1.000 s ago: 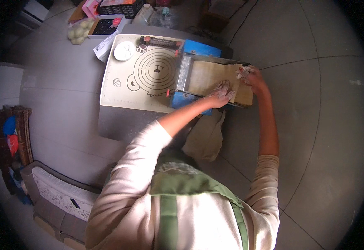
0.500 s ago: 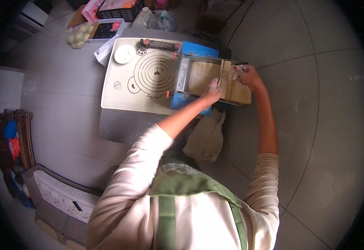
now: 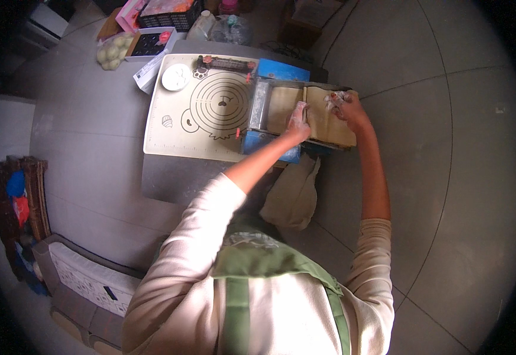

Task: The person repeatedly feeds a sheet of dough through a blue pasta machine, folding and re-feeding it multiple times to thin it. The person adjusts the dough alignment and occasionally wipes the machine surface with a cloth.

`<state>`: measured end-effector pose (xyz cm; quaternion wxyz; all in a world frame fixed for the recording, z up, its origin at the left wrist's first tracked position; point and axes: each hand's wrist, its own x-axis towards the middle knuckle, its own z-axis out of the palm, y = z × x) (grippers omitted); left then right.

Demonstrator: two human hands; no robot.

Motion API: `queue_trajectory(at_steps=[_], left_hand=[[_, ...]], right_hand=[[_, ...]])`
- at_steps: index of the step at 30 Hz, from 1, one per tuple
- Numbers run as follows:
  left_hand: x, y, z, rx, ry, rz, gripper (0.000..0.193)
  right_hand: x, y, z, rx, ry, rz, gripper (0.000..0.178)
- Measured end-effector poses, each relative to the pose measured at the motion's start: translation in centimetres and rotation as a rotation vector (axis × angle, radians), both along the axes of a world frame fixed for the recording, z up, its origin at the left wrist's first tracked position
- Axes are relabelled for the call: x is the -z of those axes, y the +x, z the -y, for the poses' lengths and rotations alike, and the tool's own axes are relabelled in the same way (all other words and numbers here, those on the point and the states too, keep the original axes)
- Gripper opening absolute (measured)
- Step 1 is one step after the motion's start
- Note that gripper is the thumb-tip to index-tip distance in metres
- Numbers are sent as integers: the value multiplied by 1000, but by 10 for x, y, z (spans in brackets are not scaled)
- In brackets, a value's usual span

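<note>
A pale dough sheet [image 3: 329, 127] lies over the bed of a dough-rolling machine with blue side covers [image 3: 282, 70]; one layer appears folded back, its raised edge crossing the sheet. My left hand [image 3: 297, 125] is closed at the near end of that edge, pinching the dough, fingertips whitened with flour. Over the far right part of the sheet, my right hand [image 3: 350, 109] is closed on a small floury white bundle [image 3: 333, 100], whose kind I cannot make out. A metal plate [image 3: 259, 106] stands at the left of the dough.
Left of the machine lies a cream mat [image 3: 169, 139] with printed rings, carrying a white bowl [image 3: 177, 77] and a dark roller attachment [image 3: 225, 64]. Beige cloth [image 3: 290, 198] hangs below the machine. Boxes, a black crate [image 3: 172, 19] and a bag of round pale items [image 3: 113, 52] stand behind.
My left hand has moved left, carrying the dough's raised edge with it, so the folded-back layer covers more. My right hand stays nearly in place with the white bundle.
</note>
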<state>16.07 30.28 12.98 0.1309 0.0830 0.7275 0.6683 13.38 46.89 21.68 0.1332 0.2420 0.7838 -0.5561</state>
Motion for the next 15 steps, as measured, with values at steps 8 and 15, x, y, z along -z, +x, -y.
queue_trajectory(at_steps=[8,15], left_hand=[[-12,15,-20,-158,-369,-41,43],[-7,21,-50,84,-479,-269,44]], right_hand=[[6,-2,-10,-9,-69,-22,28],[-19,3,13,34,-24,-77,17]])
